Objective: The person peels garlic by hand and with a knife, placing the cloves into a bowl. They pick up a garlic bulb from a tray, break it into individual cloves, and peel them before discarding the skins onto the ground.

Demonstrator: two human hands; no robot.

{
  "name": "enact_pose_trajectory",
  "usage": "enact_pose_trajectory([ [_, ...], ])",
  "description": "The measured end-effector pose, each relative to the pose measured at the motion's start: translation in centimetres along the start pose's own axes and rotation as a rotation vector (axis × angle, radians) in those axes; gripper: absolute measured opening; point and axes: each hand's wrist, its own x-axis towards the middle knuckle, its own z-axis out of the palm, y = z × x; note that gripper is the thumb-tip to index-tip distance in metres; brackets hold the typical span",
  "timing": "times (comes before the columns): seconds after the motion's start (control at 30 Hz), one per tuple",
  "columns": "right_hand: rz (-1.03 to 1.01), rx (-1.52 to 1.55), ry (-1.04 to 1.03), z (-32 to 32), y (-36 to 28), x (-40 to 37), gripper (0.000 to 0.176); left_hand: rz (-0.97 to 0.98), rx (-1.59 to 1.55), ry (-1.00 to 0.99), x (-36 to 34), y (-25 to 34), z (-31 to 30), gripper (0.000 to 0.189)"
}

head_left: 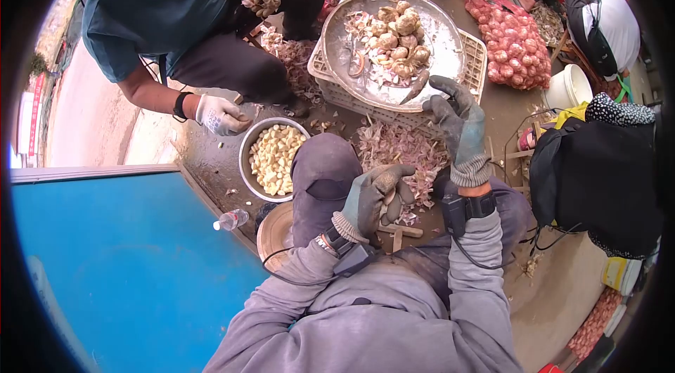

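Note:
My left hand, in a grey-green work glove, is in front of my lap. Its fingers curl around a pale bit that looks like garlic, mostly hidden by the glove. My right hand, gloved too, is raised by the near right rim of a round metal tray, thumb and fingers apart with nothing visible between them. Close to its fingertips, a dark tapered object lies at the tray's edge. Several garlic bulbs are heaped in the tray among loose skins. Under the tray stands a plastic crate.
Opposite, a person with white-gloved hands sits beside a metal bowl of peeled cloves. Garlic skins cover the ground ahead of me. A red net sack of garlic, a white bucket and a plastic bottle stand or lie around.

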Motion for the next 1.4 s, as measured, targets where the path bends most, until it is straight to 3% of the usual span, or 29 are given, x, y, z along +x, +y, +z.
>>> enact_pose_trajectory([
  [0.03,0.057,0.044,-0.012,0.0,-0.9,-1.2,0.034,0.002,0.004,0.0,0.0,0.1,0.2,0.04],
  [0.13,0.011,-0.401,-0.074,0.5,-1.6,-7.1,0.027,-0.001,0.058,0.035,0.1,0.1,0.7,0.041],
  [0.23,-0.141,-0.624,-0.181,0.3,-2.0,-11.5,0.026,-0.006,0.114,0.022,0.3,-0.7,0.5,0.046],
  [0.3,-0.152,-0.869,-0.213,0.4,-1.7,-13.5,0.029,-0.132,0.033,-0.014,0.1,-1.1,1.1,0.046],
  [0.4,-0.245,-0.902,-0.213,0.0,-0.4,-15.0,0.029,-0.228,0.173,0.001,0.0,-2.5,1.5,0.052],
  [0.47,-0.286,-0.972,-0.222,-1.0,0.9,-15.7,0.029,-0.253,0.109,-0.102,0.1,-2.6,2.0,0.053],
  [0.63,-0.249,-1.046,-0.217,-0.4,1.5,-17.7,0.032,-0.025,0.342,-0.103,0.5,-6.0,0.5,0.049],
  [0.7,-0.22,-0.95,-0.137,-0.3,1.7,-18.6,0.027,-0.111,0.12,-0.029,0.4,-6.6,1.0,0.052],
  [0.83,-0.059,-0.632,-0.096,-0.9,2.2,-19.5,0.027,-0.22,0.102,0.033,-0.8,-5.6,2.2,0.054],
  [0.93,0.061,-0.329,0.034,-2.4,1.4,-19.5,0.028,-0.234,0.195,-0.089,-1.6,-5.0,1.8,0.055],
  [0.97,0.061,-0.328,0.036,-2.8,1.4,-19.5,0.028,-0.162,0.311,-0.163,-1.8,-4.8,1.9,0.052],
  [1.03,0.158,0.015,0.028,-3.4,1.4,-19.4,0.03,-0.012,0.535,-0.313,-2.3,-4.1,2.6,0.05],
  [1.07,0.153,0.069,0.008,-3.8,2.0,-19.4,0.033,-0.168,0.355,-0.288,-2.6,-3.6,3.0,0.042],
  [1.17,0.22,0.253,0.016,-3.3,1.7,-19.4,0.033,-0.251,0.306,-0.315,-2.8,-3.5,2.4,0.035],
  [1.2,0.207,0.128,0.023,-3.0,0.8,-19.3,0.032,-0.212,0.364,-0.271,-3.2,-2.5,3.6,0.031],
  [1.3,0.288,0.3,0.011,-2.4,0.4,-18.8,0.033,-0.221,0.349,-0.238,-3.7,-1.5,4.3,0.023],
  [1.4,0.191,0.19,0.013,-1.9,-0.9,-18.5,0.033,-0.18,0.295,-0.262,-3.7,-1.5,3.0,0.026],
])
